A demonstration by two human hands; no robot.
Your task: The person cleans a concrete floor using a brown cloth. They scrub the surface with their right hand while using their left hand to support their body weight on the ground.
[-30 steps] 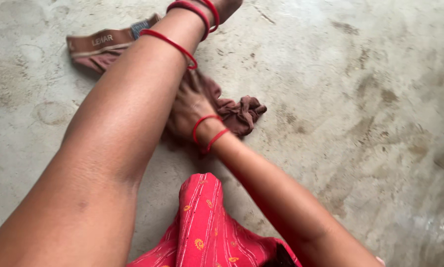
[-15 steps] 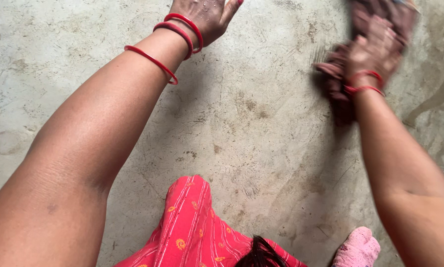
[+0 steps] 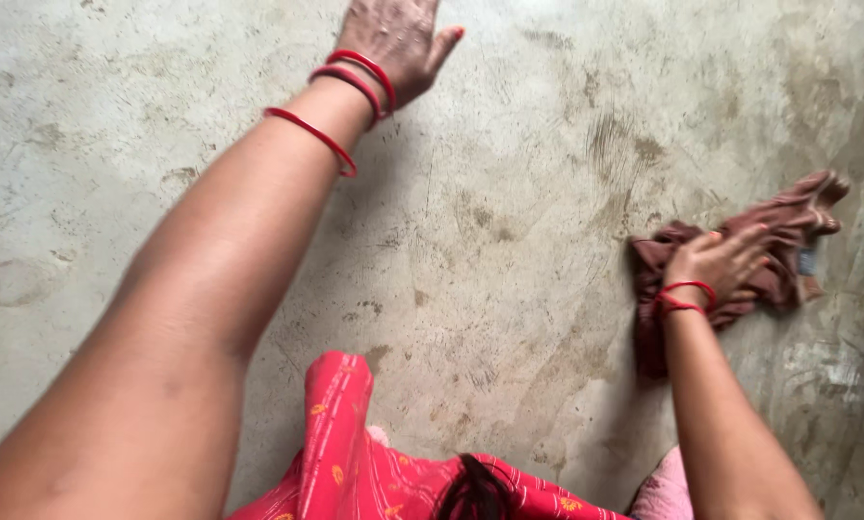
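Closest to me is my red patterned dress [image 3: 355, 462], with a bit of pink cloth [image 3: 665, 491] peeking in at the bottom edge. Further out on the concrete floor [image 3: 509, 241], my right hand [image 3: 716, 262], two red bangles on that wrist, lies spread on the one brown rag [image 3: 783, 246], grip loose, fingers pressing it flat to the floor rather than closed round it. Farthest out, my left hand [image 3: 393, 39] is open, palm down on the bare floor holding nothing, three red bangles on that arm.
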